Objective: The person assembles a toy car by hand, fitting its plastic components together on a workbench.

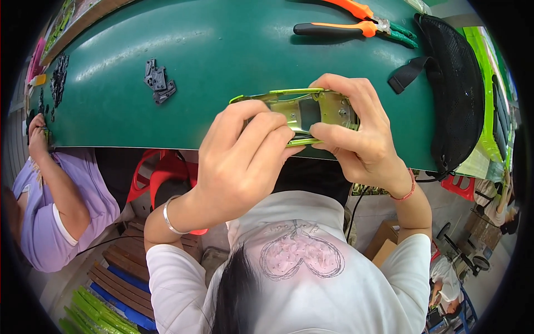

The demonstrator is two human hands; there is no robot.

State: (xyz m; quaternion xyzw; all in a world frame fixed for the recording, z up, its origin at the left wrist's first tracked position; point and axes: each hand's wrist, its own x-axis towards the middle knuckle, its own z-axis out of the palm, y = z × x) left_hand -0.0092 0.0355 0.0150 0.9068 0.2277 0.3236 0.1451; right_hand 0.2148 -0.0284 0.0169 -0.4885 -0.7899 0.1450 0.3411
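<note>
Both of my hands hold a glossy lime-green plastic shell [335,111], raised near the front edge of the green table [222,55]. It looks like a toy car body, with its hollow inner side and screw posts facing up. My left hand [242,153] closes over the left end, fingertips pressed inside, covering much of that end. With the thumb on the near rim and the fingers over the far rim, my right hand [361,125] grips the right end. Whether a small part sits under my left fingertips cannot be seen.
Small dark grey plastic parts [158,82] lie to the left. Pliers [356,28] with orange-and-black handles rest at the far right, beside a black mesh bag [456,94] with a strap. Another person [64,206] in a purple top works at the left end; a red stool [167,172] stands between us.
</note>
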